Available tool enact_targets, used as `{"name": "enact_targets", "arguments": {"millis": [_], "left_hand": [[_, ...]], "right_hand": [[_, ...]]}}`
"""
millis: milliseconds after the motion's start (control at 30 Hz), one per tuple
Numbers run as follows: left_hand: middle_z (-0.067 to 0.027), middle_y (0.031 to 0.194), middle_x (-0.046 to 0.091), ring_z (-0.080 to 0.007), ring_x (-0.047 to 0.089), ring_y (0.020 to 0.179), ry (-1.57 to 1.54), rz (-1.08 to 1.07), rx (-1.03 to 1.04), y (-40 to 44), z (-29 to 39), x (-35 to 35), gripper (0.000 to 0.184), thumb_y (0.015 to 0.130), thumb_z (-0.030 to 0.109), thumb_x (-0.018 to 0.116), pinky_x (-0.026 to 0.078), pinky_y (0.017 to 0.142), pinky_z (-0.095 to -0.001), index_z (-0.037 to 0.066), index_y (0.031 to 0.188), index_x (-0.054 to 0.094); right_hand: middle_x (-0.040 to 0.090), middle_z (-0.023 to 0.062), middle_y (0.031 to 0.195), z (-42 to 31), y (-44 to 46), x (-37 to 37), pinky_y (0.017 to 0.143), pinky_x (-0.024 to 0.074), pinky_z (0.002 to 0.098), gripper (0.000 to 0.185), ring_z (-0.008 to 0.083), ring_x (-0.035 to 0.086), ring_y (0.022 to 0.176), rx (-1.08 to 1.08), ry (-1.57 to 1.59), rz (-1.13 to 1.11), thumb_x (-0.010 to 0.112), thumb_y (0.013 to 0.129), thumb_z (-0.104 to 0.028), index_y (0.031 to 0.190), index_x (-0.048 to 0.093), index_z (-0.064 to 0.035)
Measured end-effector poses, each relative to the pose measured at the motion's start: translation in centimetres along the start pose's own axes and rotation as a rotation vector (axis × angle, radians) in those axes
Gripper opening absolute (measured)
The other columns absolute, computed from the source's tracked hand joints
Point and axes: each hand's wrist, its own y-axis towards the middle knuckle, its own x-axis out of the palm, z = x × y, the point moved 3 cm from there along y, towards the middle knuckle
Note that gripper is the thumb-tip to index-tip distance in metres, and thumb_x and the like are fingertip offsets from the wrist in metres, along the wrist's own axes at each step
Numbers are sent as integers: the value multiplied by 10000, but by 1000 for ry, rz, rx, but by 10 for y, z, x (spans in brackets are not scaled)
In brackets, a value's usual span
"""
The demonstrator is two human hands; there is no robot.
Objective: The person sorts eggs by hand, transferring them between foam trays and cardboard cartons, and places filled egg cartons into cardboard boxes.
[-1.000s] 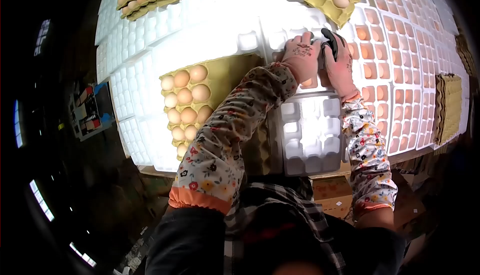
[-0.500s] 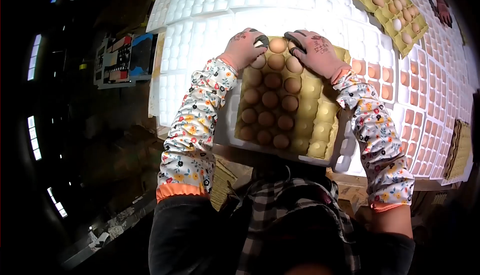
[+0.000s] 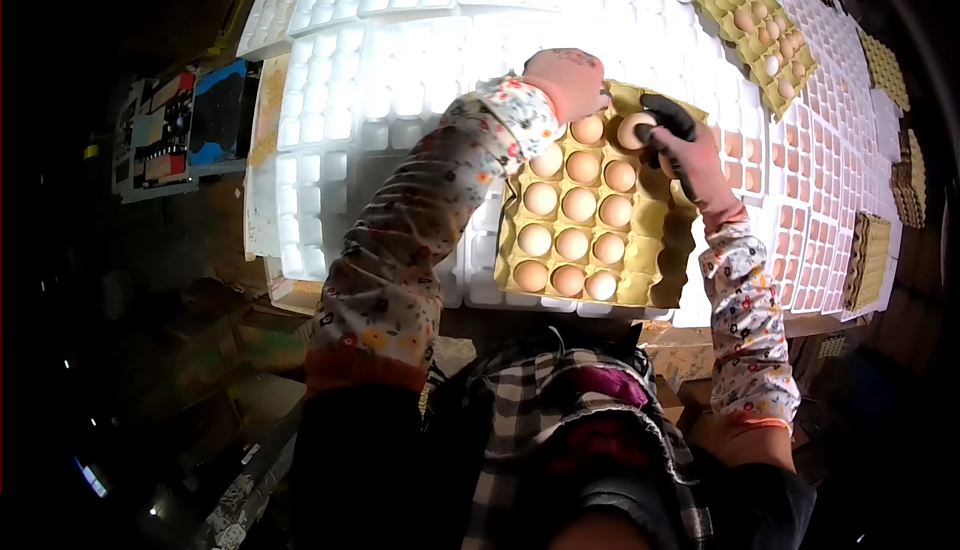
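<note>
Fingers of the left hand (image 3: 565,82) are bending out of clear sight by the far-left edge of the yellow tray (image 3: 640,275), so whether they are gripping anything is impossible to tell. That tray is lying over the white trays (image 3: 325,85), its seated eggs (image 3: 578,204) filling mostly the left side, while the right hand (image 3: 703,165) is now gripping a single egg (image 3: 635,132) over the far end, singling it out for handling.

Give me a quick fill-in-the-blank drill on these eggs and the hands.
The right hand grips an ____.
The pulp tray in front of the person has ____ eggs in its row nearest the body.
The right sleeve is printed with colorful ____.
Missing words: egg; three; flowers.
</note>
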Motion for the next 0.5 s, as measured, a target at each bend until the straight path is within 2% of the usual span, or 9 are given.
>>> {"name": "enact_targets", "arguments": {"millis": [67,133,167,233,300,333,367,433,500], "left_hand": [[-139,1032,686,-264,659,975,-457,17,78,-21,-30,-12,488,890,447,586,513,858,-346,47,1162,645],[-76,1093,643,-139,638,898,-1437,186,33,-61,-44,-19,419,951,285,540,528,763,-278,35,1286,546],[-78,1064,626,-113,627,878,-1441,133,185,-60,-71,-6,466,953,302,540,522,742,-255,41,1336,490],[-69,1028,626,-98,622,860,-1363,122,213,-79,-68,-17,446,947,347,550,515,722,-234,27,1257,567],[-130,1053,643,-158,650,879,-872,10,-282,-74,-52,-21,473,920,439,556,519,752,-275,37,1151,647],[-185,987,643,-265,635,895,-162,134,-153,-76,-36,-17,620,916,585,465,507,786,-370,23,1078,673],[-225,1013,621,-330,616,892,204,171,-149,-82,-20,-8,668,874,658,453,500,757,-385,55,1020,698],[-199,1028,596,-336,598,835,502,90,-154,-78,-3,18,617,866,638,473,512,702,-402,71,961,700],[-160,982,593,-336,615,834,434,24,-245,-71,-12,30,583,879,608,475,513,722,-420,78,945,709]], "right_hand": [[632,72,925,-8,-10,-9,728,499,303,383,155,589,804,96,417,19,582,915,-180,1260,551,-17],[596,64,936,-10,0,-12,733,484,298,374,155,564,797,-112,-115,-114,612,899,-240,1210,575,-37],[582,89,1007,-15,9,0,772,486,314,394,181,578,828,-171,-349,-159,632,871,-281,1184,585,-45],[546,159,1164,-38,14,33,858,486,397,435,291,607,935,-413,-1041,-149,669,816,-370,1135,608,-81],[531,184,1196,-16,27,61,916,467,421,386,376,574,1042,-490,-1339,-157,649,812,-338,1117,631,-102],[530,190,1193,-13,36,71,868,482,421,315,381,566,1037,-472,-1542,-206,574,849,-325,1038,639,-82],[536,183,1177,-26,36,77,830,488,423,287,378,563,1023,-378,-1627,-273,520,864,-310,970,638,-71],[532,201,1159,-31,21,57,837,491,424,330,381,569,1011,-449,-1364,-222,578,846,-331,1000,642,-46],[536,204,1141,-34,-4,17,866,485,419,419,363,574,1019,-415,-929,27,619,840,-367,1076,631,-21]]}}
